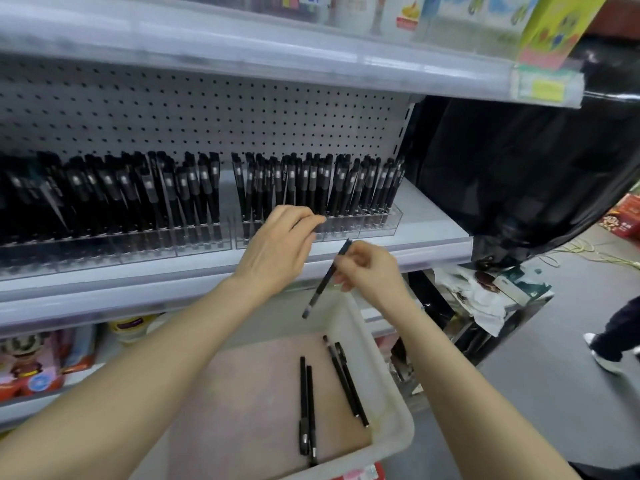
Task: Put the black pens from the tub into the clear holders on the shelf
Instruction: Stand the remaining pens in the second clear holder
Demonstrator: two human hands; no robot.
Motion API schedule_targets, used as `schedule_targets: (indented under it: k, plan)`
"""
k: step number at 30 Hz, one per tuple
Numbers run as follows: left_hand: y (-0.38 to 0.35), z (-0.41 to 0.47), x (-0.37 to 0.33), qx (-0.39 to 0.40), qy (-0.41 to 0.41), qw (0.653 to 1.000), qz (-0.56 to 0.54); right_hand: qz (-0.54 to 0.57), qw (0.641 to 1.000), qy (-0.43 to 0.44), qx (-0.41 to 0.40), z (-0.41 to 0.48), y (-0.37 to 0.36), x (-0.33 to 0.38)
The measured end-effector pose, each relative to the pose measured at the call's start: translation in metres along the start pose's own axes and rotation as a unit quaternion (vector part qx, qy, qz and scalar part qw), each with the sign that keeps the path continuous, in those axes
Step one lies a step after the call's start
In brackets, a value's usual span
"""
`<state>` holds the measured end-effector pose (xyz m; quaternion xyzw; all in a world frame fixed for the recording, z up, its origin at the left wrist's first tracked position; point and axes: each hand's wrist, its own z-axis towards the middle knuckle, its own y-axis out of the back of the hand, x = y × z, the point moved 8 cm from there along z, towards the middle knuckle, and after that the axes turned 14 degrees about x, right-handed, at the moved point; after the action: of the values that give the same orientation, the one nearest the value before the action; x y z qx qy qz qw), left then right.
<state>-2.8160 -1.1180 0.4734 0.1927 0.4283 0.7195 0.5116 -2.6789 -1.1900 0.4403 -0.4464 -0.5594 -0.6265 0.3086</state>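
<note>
My right hand (367, 268) pinches a black pen (325, 278) that slants down to the left above the white tub (388, 379). Several more black pens (306, 407) lie on the tub's floor. My left hand (277, 247) reaches to the front of the right clear holder (377, 225) on the shelf, its fingertips at a pen standing there; whether it grips that pen is unclear. The holder is packed with upright black pens (311, 185). Another clear holder (145, 244) to the left is also full of pens.
The white shelf edge (433, 247) runs just behind my hands, with a pegboard back (207, 112) and an upper shelf (277, 60) overhead. Black plastic sheeting (526, 174) hangs to the right. A person's leg and shoe (609, 344) stand on the floor at far right.
</note>
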Motion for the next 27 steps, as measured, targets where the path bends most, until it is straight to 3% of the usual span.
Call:
schedule_targets:
  k: [4,7,9,11,13,16,20,23,27]
  plan:
    - [-0.009,0.01,-0.016,0.102,0.036,0.994,-0.017,0.216,0.973,0.055,-0.059,0.009,0.033,0.016]
    - [-0.016,0.018,-0.022,0.12,0.05,0.991,-0.019,0.269,0.96,0.051,-0.063,0.015,0.039,0.01]
    - [-0.018,0.022,-0.024,0.11,0.051,0.993,0.003,0.206,0.97,0.055,-0.114,0.013,0.049,0.001]
    - [-0.02,0.025,-0.023,0.108,0.046,0.992,0.039,-0.014,0.974,0.107,-0.201,0.005,0.066,0.004]
    - [-0.023,0.028,-0.025,0.107,0.033,0.991,0.072,-0.217,0.93,0.206,-0.214,0.001,0.062,0.018]
    - [-0.029,0.035,-0.03,0.096,0.009,0.991,0.096,-0.349,0.882,0.278,-0.155,0.007,0.044,0.021]
    - [-0.022,0.041,-0.031,0.06,0.017,0.995,0.077,-0.374,0.87,0.28,-0.158,0.017,0.055,0.019]
    - [-0.013,0.037,-0.015,0.054,0.072,0.995,0.05,-0.323,0.896,0.241,-0.185,0.022,0.085,0.02]
    - [-0.018,0.03,-0.005,0.057,0.048,0.989,0.125,-0.191,0.937,0.212,-0.203,0.033,0.111,0.031]
